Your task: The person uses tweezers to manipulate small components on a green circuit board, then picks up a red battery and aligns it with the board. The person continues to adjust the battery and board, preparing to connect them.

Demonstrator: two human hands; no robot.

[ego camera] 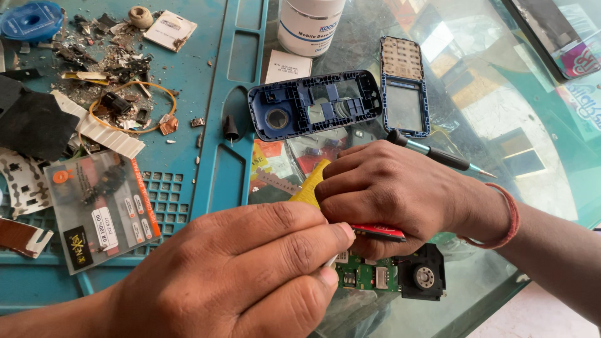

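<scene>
My right hand (394, 194), with a red band at the wrist, is curled down over a green phone circuit board (366, 275) that has a black round-speaker module (422, 275) at its end. A yellow piece (310, 188) and a red-edged strip (379, 231) stick out from under its fingers. My left hand (250, 275) is in the foreground, thumb and forefinger pinched on a thin white tool (332, 260) whose tip meets the board just under the right hand. Most of the board is hidden by both hands.
A blue phone housing (313, 103) and a keypad frame (404, 87) lie on the glass top, a screwdriver (432, 153) behind my right hand. A white bottle (310, 25) stands at the back. The blue repair mat (188, 75) holds scraps, a yellow band (131, 106) and a plastic packet (103, 209).
</scene>
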